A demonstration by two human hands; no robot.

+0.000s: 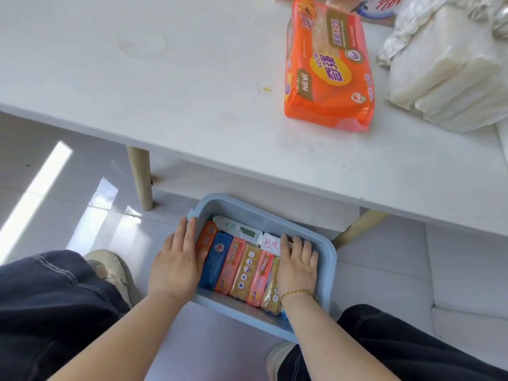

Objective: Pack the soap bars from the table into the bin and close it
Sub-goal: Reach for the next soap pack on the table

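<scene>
Soap bars stand on edge in a tight row inside a light blue bin that sits on the floor, just in front of the white tabletop and between the person's knees. From left to right the row shows an orange wrapper, a blue one, a pink one, a tan one, another pink and another tan. Two white packets lie across the far end of the row, one with a green patch and one with red characters.

Both hands are in the bin, flat and spread, gripping nothing. The left hand lies over the bin's left wall, its fingertips near the far left corner and its thumb against the orange and blue bars. The right hand rests palm down at the right end of the row, over the last tan bar, fingers reaching toward the white packet with red characters. A thin gold bracelet circles the right wrist.

The bin is open, and no lid shows on it.

On the tabletop, well apart from the bin, lies a large orange pack with printed labels, and beside it to the right a stack of pale blocks in clear wrap. A light wooden table leg stands to the left of the bin. Dark trousers and a pale shoe show at the lower left
</scene>
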